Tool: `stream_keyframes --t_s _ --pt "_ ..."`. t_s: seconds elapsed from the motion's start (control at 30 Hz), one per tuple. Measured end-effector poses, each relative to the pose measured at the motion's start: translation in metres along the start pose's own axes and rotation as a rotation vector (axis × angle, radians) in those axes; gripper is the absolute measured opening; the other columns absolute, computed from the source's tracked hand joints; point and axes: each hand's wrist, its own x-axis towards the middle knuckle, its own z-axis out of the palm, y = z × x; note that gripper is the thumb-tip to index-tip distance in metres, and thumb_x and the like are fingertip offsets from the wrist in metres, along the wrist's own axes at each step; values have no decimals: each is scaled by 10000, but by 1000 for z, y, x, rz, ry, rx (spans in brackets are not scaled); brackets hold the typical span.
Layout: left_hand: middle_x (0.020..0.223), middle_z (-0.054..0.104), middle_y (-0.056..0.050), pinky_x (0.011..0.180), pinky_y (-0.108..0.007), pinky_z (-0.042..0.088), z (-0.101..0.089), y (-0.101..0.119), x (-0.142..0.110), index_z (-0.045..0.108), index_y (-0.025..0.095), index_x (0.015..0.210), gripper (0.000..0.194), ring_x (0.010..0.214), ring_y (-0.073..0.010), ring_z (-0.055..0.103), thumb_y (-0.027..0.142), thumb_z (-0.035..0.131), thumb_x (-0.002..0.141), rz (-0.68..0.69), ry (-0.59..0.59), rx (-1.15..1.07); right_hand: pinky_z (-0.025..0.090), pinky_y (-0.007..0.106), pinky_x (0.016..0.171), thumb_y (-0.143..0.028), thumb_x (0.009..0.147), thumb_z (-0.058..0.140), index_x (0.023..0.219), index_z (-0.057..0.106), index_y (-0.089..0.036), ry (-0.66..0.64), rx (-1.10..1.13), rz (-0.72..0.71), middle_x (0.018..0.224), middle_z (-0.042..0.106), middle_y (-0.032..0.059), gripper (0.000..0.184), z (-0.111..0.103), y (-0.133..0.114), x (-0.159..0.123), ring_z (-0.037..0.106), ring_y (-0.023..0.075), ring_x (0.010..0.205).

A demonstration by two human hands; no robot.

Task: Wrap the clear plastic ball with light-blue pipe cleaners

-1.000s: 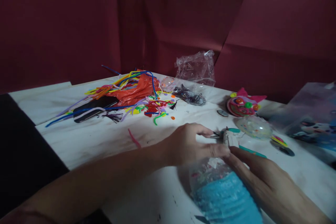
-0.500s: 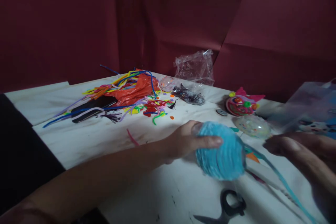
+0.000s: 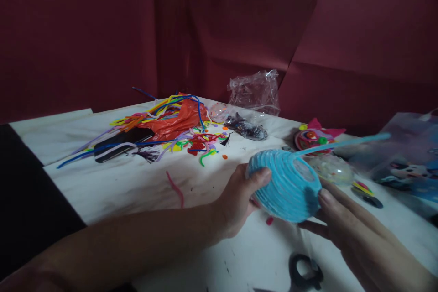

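Between my hands is a ball wrapped in light blue pipe cleaner [image 3: 285,196], held above the table. Its coils circle a small bare patch at the upper right, and a loose end of the pipe cleaner [image 3: 345,143] sticks out to the right. My left hand [image 3: 241,198] grips the ball's left side, thumb on the front. My right hand [image 3: 345,223] holds the lower right side, with thumb tip against the coils and fingers partly hidden underneath. Below lie black-handled scissors [image 3: 306,273], cut off by the bottom edge.
Colourful pipe cleaners [image 3: 164,109], a red plastic bag [image 3: 178,121] and a dark phone-like slab [image 3: 119,143] lie at back left. A clear bag [image 3: 255,93] stands behind. To the right are a decorated pink ball [image 3: 313,139], a clear ball [image 3: 331,169] and a printed bag [image 3: 407,159].
My right hand has moved left onto the ball. The ball has turned, so its bare patch faces up and right, and the loose pipe cleaner end has swung up from the lower right.
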Motion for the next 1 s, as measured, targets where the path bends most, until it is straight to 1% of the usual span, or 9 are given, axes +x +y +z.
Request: stream_keyframes --t_s 0.1,0.17,0.27,0.37,0.5,0.6,0.73,0.9,1.0 --pt "1094 631 -127 921 -417 416 1 -4 -2 578 140 1133 511 1066 -287 559 437 650 724 -2 -54 29 541 346 840 -618 759 626 1278 459 -232 -2 164 99 1344 484 95 668 2 -1 0 502 317 1147" --pt "1096 631 -126 934 -409 407 1 -3 -3 585 139 1120 480 1064 -282 562 396 662 722 -15 -97 51 531 338 855 -611 723 668 1241 499 -243 31 160 71 1326 506 76 658 0 -3 3 488 322 1159" --pt "1067 644 -121 914 -383 423 4 1 -4 582 130 1111 459 1033 -267 577 333 679 711 -18 -75 106 497 338 898 -607 666 713 1197 539 -226 63 124 35 1278 551 80 676 -6 -6 7 494 326 1154" --pt "1069 640 -89 871 -345 452 5 5 -6 555 171 1145 504 1009 -238 584 258 717 676 -6 -8 147 530 346 843 -627 691 678 1185 539 -203 56 52 34 1241 574 109 665 -10 -6 11 549 331 1088" --pt "1009 646 -39 842 -299 466 1 8 -4 619 195 1023 400 954 -193 596 187 753 646 -55 -65 175 556 264 755 -631 726 638 1192 530 -181 60 -117 -12 1175 618 99 657 -10 -3 11 596 292 1020" --pt "969 652 -15 821 -277 473 -2 6 -3 641 200 963 348 905 -167 604 170 762 638 -59 -115 164 571 255 709 -659 671 655 1209 514 -160 35 -142 -10 1122 645 102 747 -9 -5 9 619 293 975" --pt "987 659 -20 821 -280 472 -1 4 -2 636 204 986 359 935 -183 603 164 752 649 -37 -102 149 585 260 695 -704 542 696 1299 412 -175 43 -128 68 1142 636 96 966 -11 -7 10 632 290 953" --pt "998 649 -38 814 -304 471 0 3 -3 595 196 1023 443 938 -201 597 217 779 621 -74 -72 168 556 218 763 -667 696 641 1328 389 -208 -52 -194 3 1241 575 70 820 -18 1 10 593 253 1040" --pt "1005 623 -45 801 -299 467 0 2 -6 552 187 1054 484 923 -189 591 194 768 622 -61 -62 197 562 229 755 -626 731 638 1307 423 -220 -65 -185 -22 1232 582 62 736 -21 5 10 592 262 1036"
